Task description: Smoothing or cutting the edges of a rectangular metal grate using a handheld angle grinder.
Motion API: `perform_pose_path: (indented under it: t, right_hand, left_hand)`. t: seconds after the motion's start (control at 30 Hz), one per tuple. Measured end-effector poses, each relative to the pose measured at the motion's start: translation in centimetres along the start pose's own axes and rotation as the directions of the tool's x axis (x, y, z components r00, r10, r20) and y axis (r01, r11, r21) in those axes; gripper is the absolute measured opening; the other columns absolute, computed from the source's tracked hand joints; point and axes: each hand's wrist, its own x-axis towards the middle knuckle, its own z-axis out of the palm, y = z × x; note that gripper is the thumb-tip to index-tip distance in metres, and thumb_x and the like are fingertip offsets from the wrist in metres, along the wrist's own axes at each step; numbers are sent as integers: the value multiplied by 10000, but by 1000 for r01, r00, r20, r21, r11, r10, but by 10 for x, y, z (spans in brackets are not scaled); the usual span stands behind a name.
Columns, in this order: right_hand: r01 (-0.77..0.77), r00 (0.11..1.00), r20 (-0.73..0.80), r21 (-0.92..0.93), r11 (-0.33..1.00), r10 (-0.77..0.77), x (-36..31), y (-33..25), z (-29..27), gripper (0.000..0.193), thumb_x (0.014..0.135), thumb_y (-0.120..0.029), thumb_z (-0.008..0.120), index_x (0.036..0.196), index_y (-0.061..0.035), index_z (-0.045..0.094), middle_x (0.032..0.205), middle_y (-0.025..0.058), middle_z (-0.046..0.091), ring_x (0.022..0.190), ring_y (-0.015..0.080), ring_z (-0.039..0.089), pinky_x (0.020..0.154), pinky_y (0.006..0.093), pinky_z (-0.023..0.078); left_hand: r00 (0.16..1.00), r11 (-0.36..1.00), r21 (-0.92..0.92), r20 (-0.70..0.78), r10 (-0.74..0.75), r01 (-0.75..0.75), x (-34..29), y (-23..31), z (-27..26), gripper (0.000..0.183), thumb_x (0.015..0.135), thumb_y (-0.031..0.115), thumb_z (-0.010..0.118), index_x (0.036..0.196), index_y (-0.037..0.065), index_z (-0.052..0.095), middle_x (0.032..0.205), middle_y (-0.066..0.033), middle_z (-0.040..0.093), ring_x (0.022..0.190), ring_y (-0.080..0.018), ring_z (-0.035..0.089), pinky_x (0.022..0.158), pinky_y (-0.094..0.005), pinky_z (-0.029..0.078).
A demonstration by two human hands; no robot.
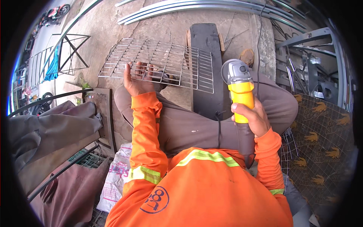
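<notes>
A rectangular wire mesh panel (162,60) is held up at an angle in front of me, its right end over a dark bench plank (206,41). My left hand (139,81) grips its near edge, fingers curled up at the wires. In my right hand (254,116) is a yellow angle grinder (242,92), held upright with the thumb across its body. Its grey head and round disc (227,71) point away from me, apart from the mesh. Whether the disc spins cannot be made out.
Long metal channels (181,13) lie across the far floor. A black cable (259,49) runs down on the right, near metal frames (321,56). Patterned sheet (317,143) lies at right; cloth-draped racks (56,132) and a white sack (117,178) are at left.
</notes>
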Motion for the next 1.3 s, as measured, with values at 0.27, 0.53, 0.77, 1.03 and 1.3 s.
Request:
perform_pose_path:
  t: [0.27,0.53,0.77,1.03,1.3]
  right_hand:
    - [-123,992,8,30,992,123,-2,-4,29,433,833,-231,717,1171,-14,556,889,79,607,704,162,634,632,307,537]
    - [-332,940,134,135,933,315,4,5,39,433,839,-259,707,1161,-14,553,887,105,624,721,172,645,630,314,543]
    - [-381,916,185,126,916,355,-2,16,49,462,833,-271,714,1185,-18,553,885,96,623,719,167,643,638,314,540]
    - [-393,907,218,135,909,360,24,16,60,457,842,-269,715,1203,-46,544,887,89,614,710,169,641,630,317,539]
    - [-299,952,99,122,946,288,93,7,57,419,838,-312,742,1127,-71,558,873,96,617,669,177,650,566,319,559]
  left_hand:
    - [998,997,-77,48,28,-24,1,-3,14,453,959,465,605,1226,107,530,1182,-123,532,1135,-356,539,984,-588,453]
    - [974,991,-123,211,81,-56,0,-10,11,452,965,379,619,1281,100,457,1364,-221,497,1268,-412,519,1014,-590,471]
    - [987,988,6,51,155,-155,12,-19,6,350,956,115,632,1272,103,482,1314,-161,583,1140,-327,608,950,-529,537]
    - [991,992,28,52,121,-123,17,-20,7,401,965,113,622,1336,107,470,1352,-166,578,1149,-330,614,953,-516,536]
    - [982,983,66,85,167,-172,14,-17,12,405,954,138,661,1305,98,462,1311,-193,603,1124,-352,643,930,-502,561]
